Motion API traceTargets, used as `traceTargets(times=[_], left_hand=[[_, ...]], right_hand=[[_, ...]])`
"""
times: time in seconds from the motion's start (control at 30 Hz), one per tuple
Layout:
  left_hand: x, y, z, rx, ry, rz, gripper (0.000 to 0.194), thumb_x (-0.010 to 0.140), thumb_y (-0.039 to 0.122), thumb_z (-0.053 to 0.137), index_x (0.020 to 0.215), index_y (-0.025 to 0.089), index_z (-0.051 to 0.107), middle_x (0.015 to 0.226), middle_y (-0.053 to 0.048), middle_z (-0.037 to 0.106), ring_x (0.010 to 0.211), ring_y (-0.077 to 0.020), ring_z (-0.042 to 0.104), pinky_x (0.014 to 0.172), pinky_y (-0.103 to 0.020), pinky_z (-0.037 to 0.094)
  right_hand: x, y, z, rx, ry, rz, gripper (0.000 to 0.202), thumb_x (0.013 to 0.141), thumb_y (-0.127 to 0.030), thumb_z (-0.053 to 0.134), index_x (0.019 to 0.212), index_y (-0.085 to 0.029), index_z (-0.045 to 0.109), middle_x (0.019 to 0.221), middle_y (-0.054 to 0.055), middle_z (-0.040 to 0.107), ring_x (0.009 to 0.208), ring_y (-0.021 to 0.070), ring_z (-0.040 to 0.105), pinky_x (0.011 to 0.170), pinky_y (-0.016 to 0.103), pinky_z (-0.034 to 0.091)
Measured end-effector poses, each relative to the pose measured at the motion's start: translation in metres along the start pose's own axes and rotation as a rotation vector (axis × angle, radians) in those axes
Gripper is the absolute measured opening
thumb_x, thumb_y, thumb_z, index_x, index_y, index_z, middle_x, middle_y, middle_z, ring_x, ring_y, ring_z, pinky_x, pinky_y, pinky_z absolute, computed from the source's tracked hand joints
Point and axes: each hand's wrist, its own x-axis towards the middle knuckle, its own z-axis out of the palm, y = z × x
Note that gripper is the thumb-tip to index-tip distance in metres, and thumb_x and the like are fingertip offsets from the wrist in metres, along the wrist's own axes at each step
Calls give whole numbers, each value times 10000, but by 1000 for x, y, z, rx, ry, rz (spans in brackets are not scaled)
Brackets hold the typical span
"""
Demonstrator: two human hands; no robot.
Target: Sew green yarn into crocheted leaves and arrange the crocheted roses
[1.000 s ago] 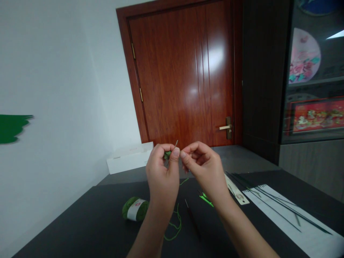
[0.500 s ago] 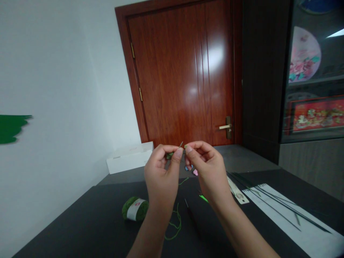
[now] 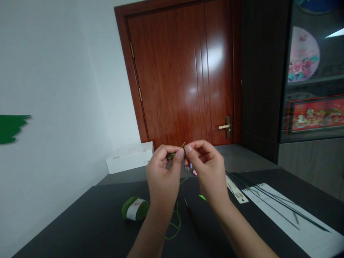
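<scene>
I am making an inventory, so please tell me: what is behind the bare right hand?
Past the bare right hand peep a small pink object, a small blue object and a bright green strip; their covered parts cannot be seen.

no text can be read, the yarn label [image 3: 133, 211] being too small and blurred.

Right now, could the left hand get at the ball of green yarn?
Probably yes: the green yarn ball lies beside the left forearm, with nothing visible between them. The left hand is occupied, though; its fingers pinch a small green piece, so they would likely have to let go first.
</scene>
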Motion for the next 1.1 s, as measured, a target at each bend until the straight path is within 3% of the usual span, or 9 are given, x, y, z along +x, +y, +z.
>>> traceTargets(times=[0.67,1.1], left_hand=[[-1,0,-1,102,-5,20,109,863,276,672,792,194,676,747,-20,655,721,-156,621,676,-267,507],[-1,-2,-3,157,-13,56,109,876,285,664,807,201,678,775,-25,659,753,-169,639,699,-294,513]], right_hand=[[-4,4,-2,-235,99,-186,119,900,-323,661,848,-221,629,772,10,644,674,142,613,564,249,490],[-3,5,-2,-260,113,-235,93,888,-269,658,831,-212,611,748,-8,627,669,129,616,588,248,498]])
